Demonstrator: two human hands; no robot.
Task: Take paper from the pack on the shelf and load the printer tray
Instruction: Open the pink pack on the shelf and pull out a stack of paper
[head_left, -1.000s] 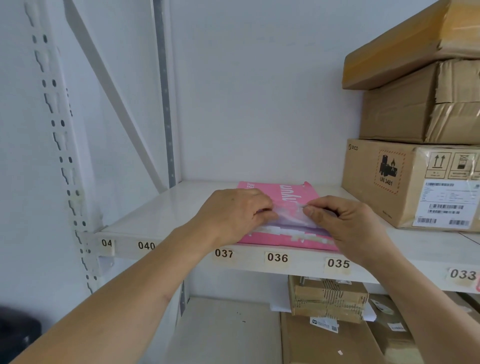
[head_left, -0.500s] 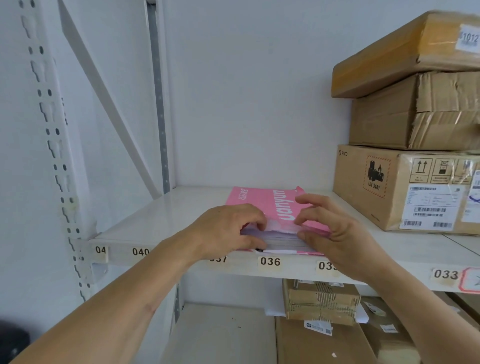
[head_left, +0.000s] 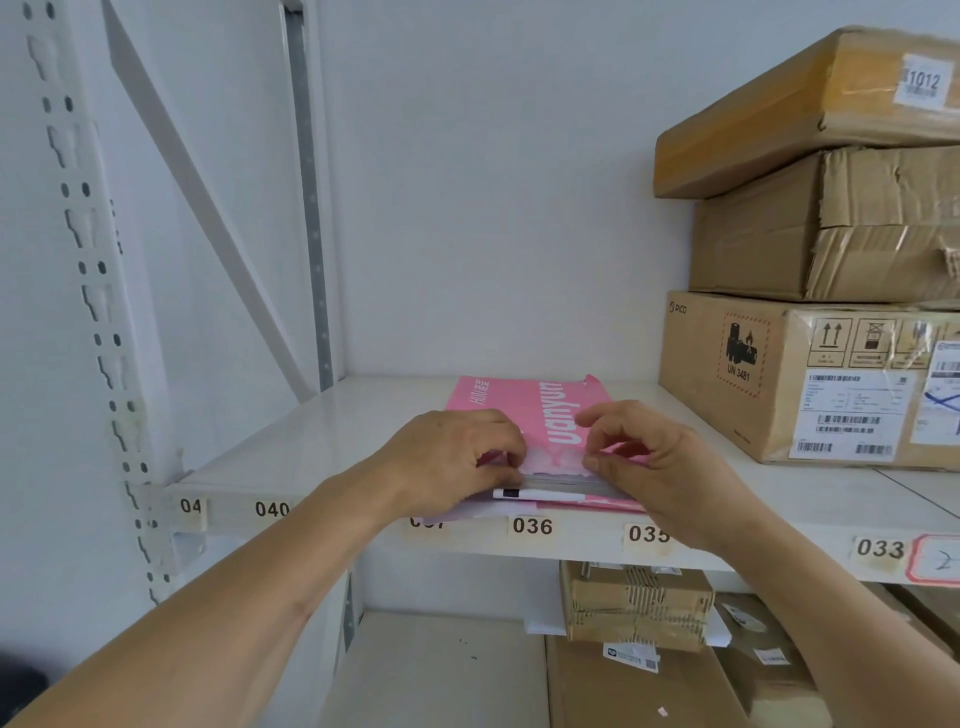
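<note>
A pink paper pack (head_left: 524, 405) lies flat on the white shelf (head_left: 322, 441), its torn open end facing me at the shelf's front edge. White sheets (head_left: 550, 480) show in a stack at that open end. My left hand (head_left: 447, 462) grips the left side of the stack, thumb under and fingers over the wrapper's edge. My right hand (head_left: 654, 467) pinches the stack's right front corner, its fingers curled above the wrapper. The printer tray is not in view.
Three cardboard boxes (head_left: 810, 364) are stacked on the shelf just right of the pack. A white slotted upright (head_left: 88, 270) and a diagonal brace stand at the left. Number labels line the shelf's front edge. More cardboard boxes (head_left: 639, 613) sit on the shelf below.
Both hands have slid back toward the shelf's front edge, and the sheets now stick out further from the pack's open end. More of the pink wrapper's top shows.
</note>
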